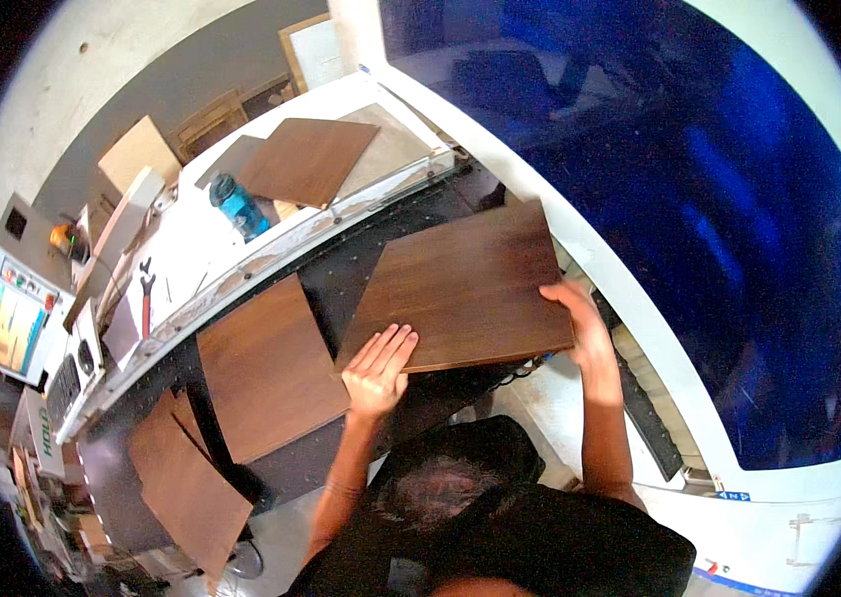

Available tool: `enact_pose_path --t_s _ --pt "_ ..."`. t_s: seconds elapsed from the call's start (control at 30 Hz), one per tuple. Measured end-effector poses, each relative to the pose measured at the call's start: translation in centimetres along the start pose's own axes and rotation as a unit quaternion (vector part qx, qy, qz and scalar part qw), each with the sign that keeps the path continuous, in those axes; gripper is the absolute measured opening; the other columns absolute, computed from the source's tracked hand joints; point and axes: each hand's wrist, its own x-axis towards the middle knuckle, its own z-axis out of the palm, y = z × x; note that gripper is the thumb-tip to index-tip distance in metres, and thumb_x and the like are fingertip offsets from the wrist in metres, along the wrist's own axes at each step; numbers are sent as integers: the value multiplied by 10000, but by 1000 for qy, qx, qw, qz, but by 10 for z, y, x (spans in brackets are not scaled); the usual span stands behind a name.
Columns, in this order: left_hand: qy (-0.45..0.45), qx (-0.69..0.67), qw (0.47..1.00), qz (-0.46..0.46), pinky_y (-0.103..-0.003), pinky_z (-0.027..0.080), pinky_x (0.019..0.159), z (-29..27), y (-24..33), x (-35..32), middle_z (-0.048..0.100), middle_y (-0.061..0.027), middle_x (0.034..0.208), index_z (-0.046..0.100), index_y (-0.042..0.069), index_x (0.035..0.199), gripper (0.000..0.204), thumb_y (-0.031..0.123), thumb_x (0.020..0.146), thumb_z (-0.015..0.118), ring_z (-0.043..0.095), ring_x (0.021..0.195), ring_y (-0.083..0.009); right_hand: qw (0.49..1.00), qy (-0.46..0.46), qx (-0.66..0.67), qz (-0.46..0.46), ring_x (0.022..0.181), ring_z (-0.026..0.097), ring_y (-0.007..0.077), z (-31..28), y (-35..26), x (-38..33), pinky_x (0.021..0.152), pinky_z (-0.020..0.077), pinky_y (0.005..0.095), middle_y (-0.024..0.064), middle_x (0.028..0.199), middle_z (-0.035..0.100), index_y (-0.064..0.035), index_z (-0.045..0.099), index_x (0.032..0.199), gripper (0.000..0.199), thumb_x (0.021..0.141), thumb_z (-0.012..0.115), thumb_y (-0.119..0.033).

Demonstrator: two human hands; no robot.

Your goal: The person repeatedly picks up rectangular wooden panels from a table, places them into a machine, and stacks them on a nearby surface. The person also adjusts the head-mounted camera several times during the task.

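Both my hands are on a dark brown wood-grain panel (470, 284). My left hand (378, 373) grips its near-left edge, the fingers pressed together on the top face and the thumb out of sight. At the near-right corner, my right hand (581, 320) wraps the side edge, its thumb side over the top. Beneath and beside the panel runs a black machine bed (341, 274). Left of it lies a second brown panel (266, 363), close to my left hand. Farther left, narrower brown pieces (186, 478) rest partly over one another.
A machine with a dark blue glossy cover (619, 179) rises at the right. Behind the bed, a white table (182, 249) holds a blue bottle (239, 207), a red-handled wrench (147, 298) and another brown panel (311, 159). A control screen (17, 323) and a keyboard (64, 386) stand at the left.
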Motion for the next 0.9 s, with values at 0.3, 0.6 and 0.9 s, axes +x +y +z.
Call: enact_pose_path --t_s 0.3,0.6,0.9 --pt "-6 -232 915 -331 -453 592 834 144 92 21 737 -239 1109 509 55 1503 665 2 873 717 736 1018 -403 750 -34 -613 -247 902 715 478 116 -62 83 839 573 583 305 867 707 58 647 927 294 794 687 -201" --pt "-226 -278 860 -364 -459 481 1019 132 27 -22 679 -198 1213 637 -6 1256 423 162 893 773 627 1182 -311 607 -161 -739 -244 861 757 385 181 48 74 691 640 399 314 946 729 287 469 1335 794 701 756 -95" --pt "-15 -563 648 -513 -415 409 1140 40 -17 -36 588 -167 1425 487 -19 1485 578 378 1073 569 543 1338 -262 660 -139 -719 -167 771 744 421 144 151 96 679 627 457 273 1025 728 179 560 1278 587 858 718 -199"
